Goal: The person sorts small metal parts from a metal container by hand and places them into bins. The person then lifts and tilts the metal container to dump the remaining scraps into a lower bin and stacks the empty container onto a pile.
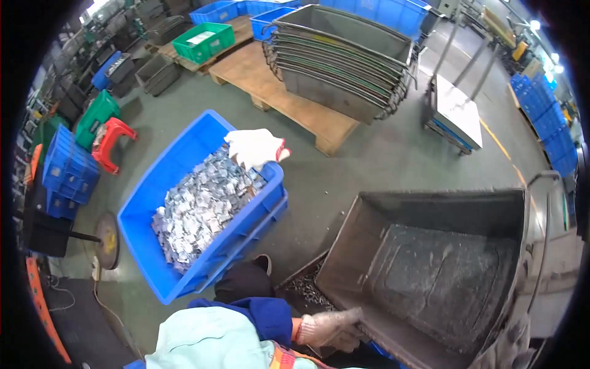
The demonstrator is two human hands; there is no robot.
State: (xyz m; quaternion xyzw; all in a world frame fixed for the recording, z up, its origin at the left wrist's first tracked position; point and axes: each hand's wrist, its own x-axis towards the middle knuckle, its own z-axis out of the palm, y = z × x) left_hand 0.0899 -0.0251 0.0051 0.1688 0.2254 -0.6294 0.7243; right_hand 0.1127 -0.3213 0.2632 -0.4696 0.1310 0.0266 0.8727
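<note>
My left hand (pixel 332 329), in a whitish knit glove with a blue sleeve behind it, holds the near left rim of a large empty grey bin (pixel 442 277). At the bin's near right corner is my right hand (pixel 513 347) in a greyish glove, partly cut off and blurred, its fingers at the rim. To the left stands a blue crate (pixel 138 215) partly filled with small shiny metal pieces (pixel 203 209). A white glove (pixel 255 147) with a red cuff lies over that crate's far right corner, with no arm in it.
Small dark parts (pixel 307 289) lie in a container beside the grey bin. Beyond are stacked grey bins (pixel 344 74) on a wooden pallet (pixel 276 98), a white-topped cart (pixel 458 114), a red stool (pixel 110 141), a green crate (pixel 203 43) and stacked blue crates (pixel 67 169).
</note>
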